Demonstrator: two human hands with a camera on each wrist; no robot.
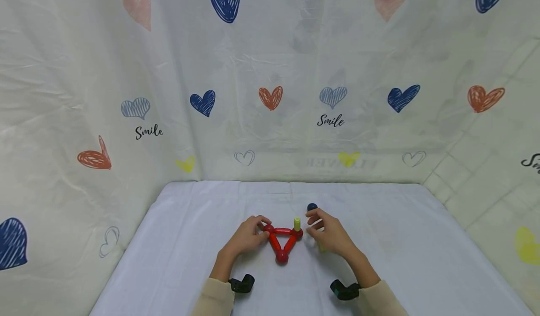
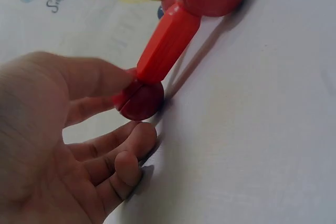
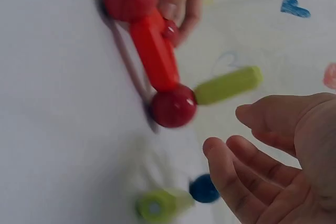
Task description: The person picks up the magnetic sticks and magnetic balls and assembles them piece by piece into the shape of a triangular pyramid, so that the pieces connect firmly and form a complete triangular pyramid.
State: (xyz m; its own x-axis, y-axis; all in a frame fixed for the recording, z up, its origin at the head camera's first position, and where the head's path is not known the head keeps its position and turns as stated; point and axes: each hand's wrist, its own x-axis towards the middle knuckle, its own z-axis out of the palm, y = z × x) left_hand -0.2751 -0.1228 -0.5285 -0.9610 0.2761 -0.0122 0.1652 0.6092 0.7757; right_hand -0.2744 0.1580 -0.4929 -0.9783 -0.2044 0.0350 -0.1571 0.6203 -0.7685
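Observation:
Three red rods and three red balls make up a triangle [image 1: 282,257] on the white table. At its far left corner, my left hand [image 1: 248,235] pinches a red ball [image 2: 140,100] between thumb and fingers. A yellow-green rod [image 3: 229,85] stands up from the ball [image 3: 174,105] at the far right corner. Just right of that corner is my right hand [image 1: 331,234], its fingers loosely bent and apart, holding nothing. Below it, a second yellow-green rod [image 3: 157,205] lies on the table, mostly hidden by the hand in the head view.
A dark blue ball [image 1: 312,206] sits beyond the right hand's fingertips. The white cloth-covered table [image 1: 202,213] ends at a pale curtain [image 1: 295,133] printed with hearts, which rises behind it and along both sides. Each wrist wears a small black camera [image 1: 345,290].

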